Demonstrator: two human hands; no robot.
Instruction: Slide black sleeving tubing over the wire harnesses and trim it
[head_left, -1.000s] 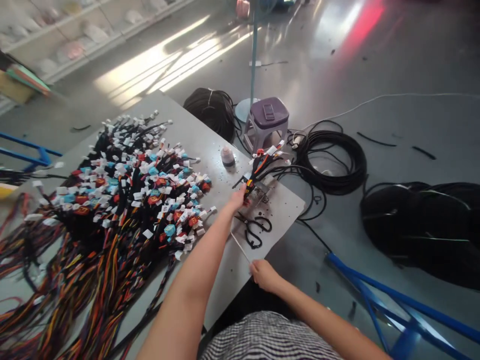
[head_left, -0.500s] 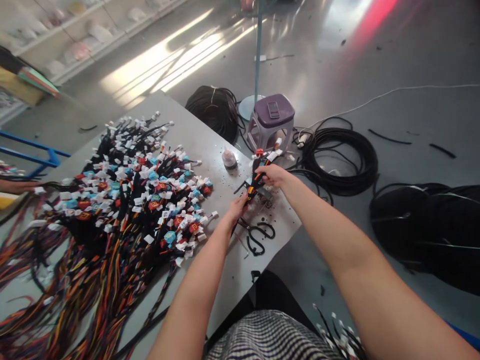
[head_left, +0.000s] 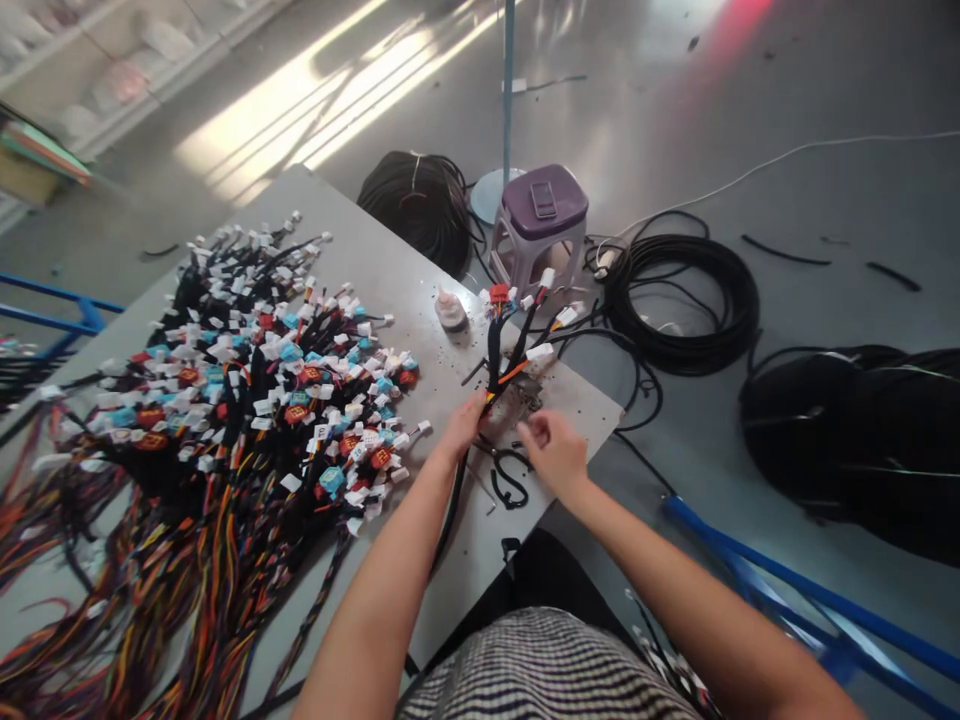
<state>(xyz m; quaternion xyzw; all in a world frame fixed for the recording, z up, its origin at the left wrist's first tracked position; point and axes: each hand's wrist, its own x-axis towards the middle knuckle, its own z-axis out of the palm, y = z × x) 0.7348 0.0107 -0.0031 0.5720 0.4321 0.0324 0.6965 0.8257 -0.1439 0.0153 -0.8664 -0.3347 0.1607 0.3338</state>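
My left hand (head_left: 466,425) is closed around the stem of a wire harness (head_left: 495,355), just below where its black-wrapped branches fan out. White connectors and a red one tip those branches, with an orange wire among them. The harness's black tail runs down beside my left forearm. My right hand (head_left: 556,455) is off the harness, low over the table by the black-handled scissors (head_left: 511,492) and covering part of their handles. Its fingers are half curled with the thumb apart, and no held thing shows in them. The scissors' blades lie partly hidden near my left hand.
A large pile of wire harnesses (head_left: 247,400) covers the left of the grey table (head_left: 319,205). A small bottle (head_left: 450,310) stands behind my hands. Beyond the edge are a purple-topped stool (head_left: 546,205), black tubing coils (head_left: 679,300) and a blue metal frame (head_left: 810,590).
My right hand has let go of the harness and moved down toward the scissors. The harness's branches have spread apart in my left hand. A hand at the far left has left the view.
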